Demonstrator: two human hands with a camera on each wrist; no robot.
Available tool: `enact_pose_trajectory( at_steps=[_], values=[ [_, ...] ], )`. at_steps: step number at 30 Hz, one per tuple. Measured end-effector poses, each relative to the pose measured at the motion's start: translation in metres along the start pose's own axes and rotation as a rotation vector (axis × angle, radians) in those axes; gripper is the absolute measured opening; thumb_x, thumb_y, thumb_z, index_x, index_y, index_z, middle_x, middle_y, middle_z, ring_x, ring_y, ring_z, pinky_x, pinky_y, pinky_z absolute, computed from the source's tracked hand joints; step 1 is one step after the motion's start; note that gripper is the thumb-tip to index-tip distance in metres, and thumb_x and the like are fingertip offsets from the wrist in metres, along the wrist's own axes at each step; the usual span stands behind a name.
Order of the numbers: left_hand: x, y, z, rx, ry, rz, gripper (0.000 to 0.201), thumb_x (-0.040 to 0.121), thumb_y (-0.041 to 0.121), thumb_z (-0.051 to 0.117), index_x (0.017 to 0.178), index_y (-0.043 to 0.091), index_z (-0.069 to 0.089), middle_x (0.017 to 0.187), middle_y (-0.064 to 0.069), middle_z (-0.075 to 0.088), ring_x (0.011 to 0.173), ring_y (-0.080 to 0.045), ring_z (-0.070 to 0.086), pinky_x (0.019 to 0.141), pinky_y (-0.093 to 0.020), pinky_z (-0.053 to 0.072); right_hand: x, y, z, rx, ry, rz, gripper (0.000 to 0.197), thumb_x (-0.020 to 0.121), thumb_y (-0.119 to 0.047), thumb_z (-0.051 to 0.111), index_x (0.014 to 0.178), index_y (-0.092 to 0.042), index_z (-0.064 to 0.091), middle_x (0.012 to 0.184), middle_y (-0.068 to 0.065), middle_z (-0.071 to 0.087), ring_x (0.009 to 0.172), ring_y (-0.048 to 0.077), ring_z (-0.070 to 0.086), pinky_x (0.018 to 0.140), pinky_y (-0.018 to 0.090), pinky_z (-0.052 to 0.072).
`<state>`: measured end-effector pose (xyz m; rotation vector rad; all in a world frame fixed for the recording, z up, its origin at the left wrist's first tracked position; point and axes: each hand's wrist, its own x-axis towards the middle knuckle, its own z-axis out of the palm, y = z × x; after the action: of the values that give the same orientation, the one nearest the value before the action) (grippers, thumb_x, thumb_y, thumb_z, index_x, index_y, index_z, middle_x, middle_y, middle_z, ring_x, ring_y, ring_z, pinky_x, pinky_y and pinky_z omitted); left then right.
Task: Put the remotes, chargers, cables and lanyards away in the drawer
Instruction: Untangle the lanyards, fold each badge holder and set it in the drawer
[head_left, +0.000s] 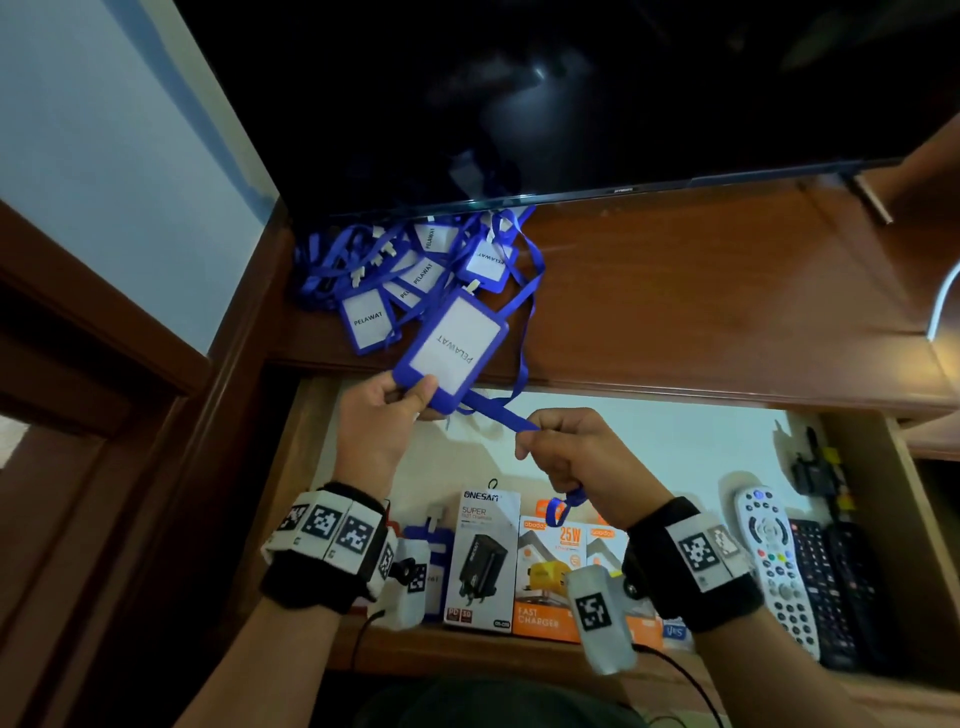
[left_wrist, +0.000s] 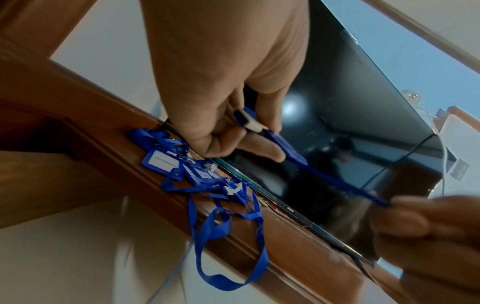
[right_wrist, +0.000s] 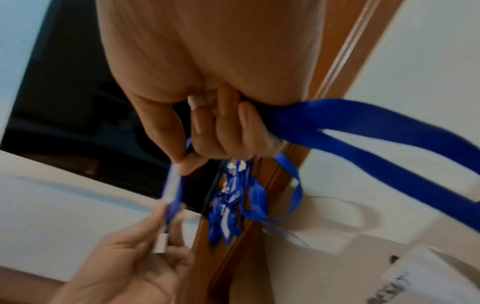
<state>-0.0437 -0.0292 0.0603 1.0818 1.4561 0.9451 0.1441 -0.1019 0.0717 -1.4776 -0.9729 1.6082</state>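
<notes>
My left hand (head_left: 400, 397) pinches the bottom corner of a blue badge holder (head_left: 453, 347) marked PELAWAT, held over the open drawer (head_left: 649, 431). Its blue strap (head_left: 498, 415) runs to my right hand (head_left: 566, 447), which is curled round it; a loop of strap (head_left: 563, 506) hangs below that fist. The strap also trails back up to a pile of blue lanyards (head_left: 405, 270) on the wooden top. From the left wrist the badge (left_wrist: 283, 144) shows edge-on between thumb and fingers. Seen from the right wrist, the strap (right_wrist: 363, 131) passes through the fist.
In the drawer lie boxed chargers (head_left: 483, 561) (head_left: 550, 577), a blue badge (head_left: 431, 551), a grey remote (head_left: 774, 556), black remotes (head_left: 831, 587) and a dark cable bundle (head_left: 815, 467). A TV screen (head_left: 571, 93) stands behind the lanyard pile. A wooden door frame (head_left: 130, 415) is on the left.
</notes>
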Motion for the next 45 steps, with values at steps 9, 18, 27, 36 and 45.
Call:
enact_pose_trajectory(
  at_steps=[9,18,27,36,45],
  values=[
    [-0.005,-0.016,0.008,0.616,-0.272,0.206,0.014,0.084,0.019,0.068,0.090,0.007,0.067,0.086,-0.008,0.069,0.081,-0.021,0.061,0.074,-0.030,0.044,-0.005,-0.028,0.006,-0.016,-0.058,-0.071,0.026,0.097,-0.010,0.048,0.072,-0.009,0.057,0.050,-0.006,0.027,0.045,0.008,0.019,0.046,0.026,0.011],
    [-0.007,-0.015,-0.001,0.662,-0.685,0.145,0.020,0.079,0.001,0.069,0.070,0.017,0.063,0.077,-0.001,0.067,0.077,-0.016,0.064,0.071,-0.029,0.050,0.005,-0.028,-0.006,-0.506,0.136,-0.191,0.029,0.090,-0.020,0.064,0.065,-0.006,0.063,0.047,-0.009,0.044,0.041,0.005,0.034,0.046,0.018,0.028],
    [-0.011,-0.011,-0.007,0.077,-0.851,-0.068,0.024,0.067,0.005,0.065,0.092,0.001,0.065,0.081,0.000,0.073,0.080,-0.011,0.068,0.073,-0.023,0.054,0.020,0.007,-0.017,-0.246,0.054,0.034,0.040,0.086,-0.025,0.068,0.052,-0.010,0.056,0.056,0.011,0.044,0.054,0.021,0.036,0.050,0.028,0.027],
    [-0.012,-0.017,0.008,-0.274,-0.468,-0.050,0.024,0.069,0.002,0.069,0.092,0.009,0.068,0.087,-0.001,0.074,0.087,-0.016,0.066,0.083,-0.030,0.050,0.022,0.031,0.017,0.195,0.044,0.147,0.036,0.093,-0.002,0.034,0.060,-0.013,0.040,0.049,0.000,0.024,0.040,0.009,0.016,0.047,0.025,0.010],
    [-0.011,-0.016,0.009,-0.221,-0.013,0.047,0.017,0.091,0.003,0.055,0.097,0.015,0.065,0.075,0.013,0.072,0.068,0.000,0.065,0.069,-0.019,0.054,0.009,0.019,0.018,-0.008,-0.085,0.082,0.044,0.100,-0.031,0.043,0.061,-0.012,0.050,0.046,-0.006,0.024,0.040,0.008,0.015,0.041,0.020,0.012]
  ],
)
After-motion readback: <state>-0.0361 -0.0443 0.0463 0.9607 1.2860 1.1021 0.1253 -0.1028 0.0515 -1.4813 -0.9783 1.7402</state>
